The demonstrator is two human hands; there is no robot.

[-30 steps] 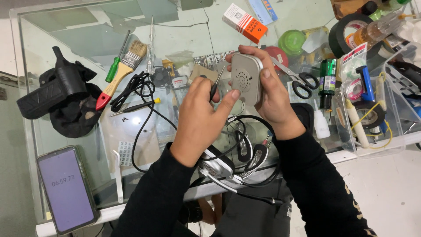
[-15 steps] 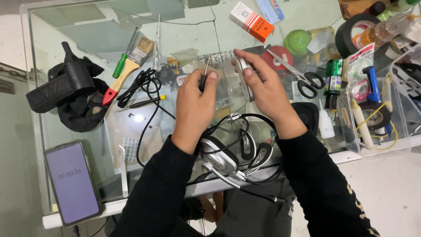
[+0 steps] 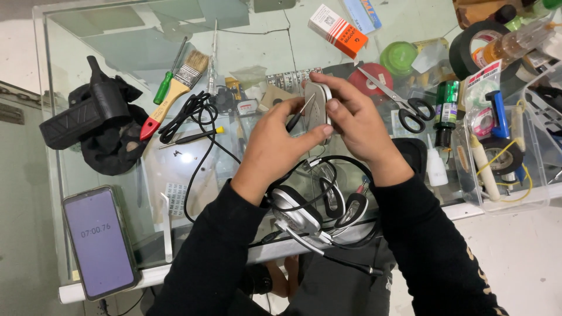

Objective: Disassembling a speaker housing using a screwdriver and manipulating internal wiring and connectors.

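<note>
— While we hold the grey oval earpiece (image 3: 318,111) on edge above the middle of the glass worktop (image 3: 117,70), where do our hands sit?

— Our right hand (image 3: 357,120) wraps it from three o'clock, fingers closed over its top and thumb on its face. Our left hand (image 3: 275,143) comes in from nine o'clock, pinched shut on a thin screwdriver (image 3: 298,114) whose tip lies against the earpiece's edge.

— How do we do this well?

— We judge it best to keep the tip seated and the shell steady, with light pressure, so the point doesn't slip toward the right fingers.

— And the rest of the set?

— The headset (image 3: 319,202) lies at six o'clock below our hands, its black cable (image 3: 196,149) looping off toward nine o'clock.

— What else is close?

— Scissors (image 3: 404,105) at three o'clock, a paintbrush (image 3: 175,90) at ten o'clock, a phone (image 3: 99,240) at eight o'clock near the worktop's edge.
</note>
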